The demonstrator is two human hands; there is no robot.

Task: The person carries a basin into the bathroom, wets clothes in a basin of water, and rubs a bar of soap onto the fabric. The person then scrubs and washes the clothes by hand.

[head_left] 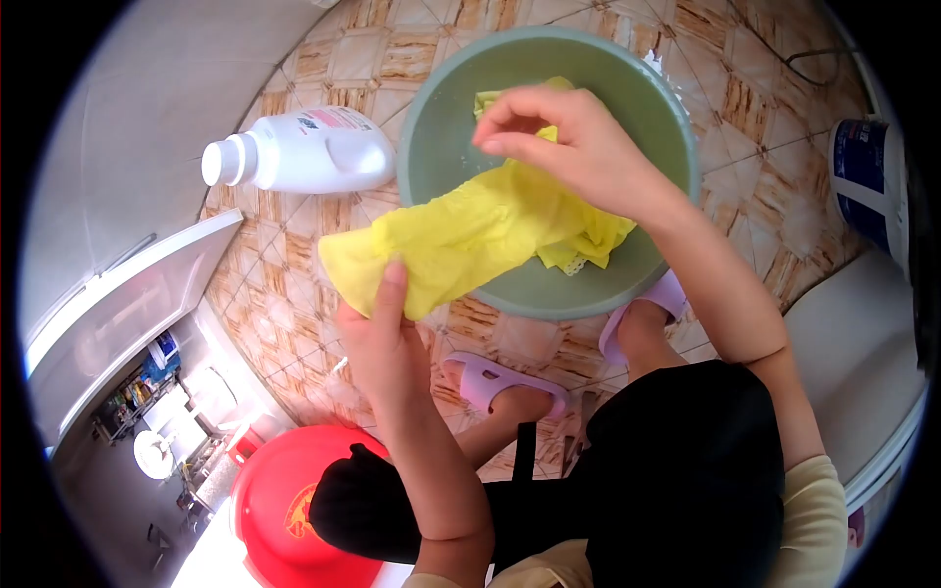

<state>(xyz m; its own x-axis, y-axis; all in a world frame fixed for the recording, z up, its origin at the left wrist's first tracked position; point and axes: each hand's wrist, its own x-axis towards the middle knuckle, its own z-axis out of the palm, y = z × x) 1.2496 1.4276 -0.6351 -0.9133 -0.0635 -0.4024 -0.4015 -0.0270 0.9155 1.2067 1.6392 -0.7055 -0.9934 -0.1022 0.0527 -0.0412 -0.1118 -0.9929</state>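
Floor tiles in cream and brown (750, 108) run beneath everything, and on them sits a wide, round, grey-green plastic basin (428, 167). Near left is a glossy red rounded plastic object with a gold emblem (279, 490), partly cut off by a dark-clothed knee. Far right is a white tub with a dark blue label (861, 181). A bright yellow, thin fabric cloth (480, 230) stretches from inside the basin out past its left near rim. Just left of the basin is a white plastic bottle with a moulded handle (328, 152), its cap end pointing left; whether it stands or lies is unclear. Lilac slippers (485, 380) are on the feet at the near side.

The left hand (384, 348) pinches the cloth's free end, thumb on top. The right hand (593, 147) is loosely curled over the basin with a gap between thumb and fingertips, and appears to grip nothing.

The handling looks partway along, as I judge it: one length is drawn out and spread, while the remainder lies bunched in the basin, not yet straightened. Whether there is liquid beneath it, I cannot tell.

The cloth is creased along its length, paler and smoother at the left end, and gathered into folds at the right. Smallest of all, a scalloped, pierced trim (575, 265) edges its near side.
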